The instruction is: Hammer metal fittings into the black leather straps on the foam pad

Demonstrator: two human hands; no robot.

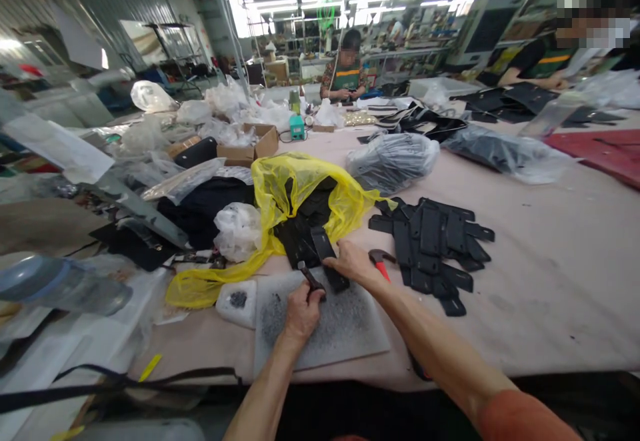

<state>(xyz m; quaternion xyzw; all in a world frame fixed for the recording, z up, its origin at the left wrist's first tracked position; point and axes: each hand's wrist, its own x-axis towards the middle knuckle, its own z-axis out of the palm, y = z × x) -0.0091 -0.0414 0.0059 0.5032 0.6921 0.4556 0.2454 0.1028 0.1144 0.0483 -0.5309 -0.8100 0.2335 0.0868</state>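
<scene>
My left hand (pixel 301 313) is closed around a short dark tool with a metallic end (pixel 311 279), held over a grey speckled pad (pixel 350 334). A flat black strap-like piece (pixel 324 242) is gripped by my right hand (pixel 354 261), thumb on its face; its lower end reaches over the pad. More black pieces (pixel 295 241) lie just beyond, at the mouth of a yellow plastic bag (pixel 270 174). Right of my right hand rests a claw hammer (pixel 382 259) with a red handle, partly hidden by my forearm. Farther right is a pile of similar black pieces (pixel 433 237).
Left of the pad sits a small white block (pixel 227 307) with dark bits on it. Clear bags (pixel 393 161), a cardboard box (pixel 263 142) and a teal device (pixel 297 127) stand farther back. A large bottle (pixel 90 291) lies at left. Two people (pixel 345 74) work across the table.
</scene>
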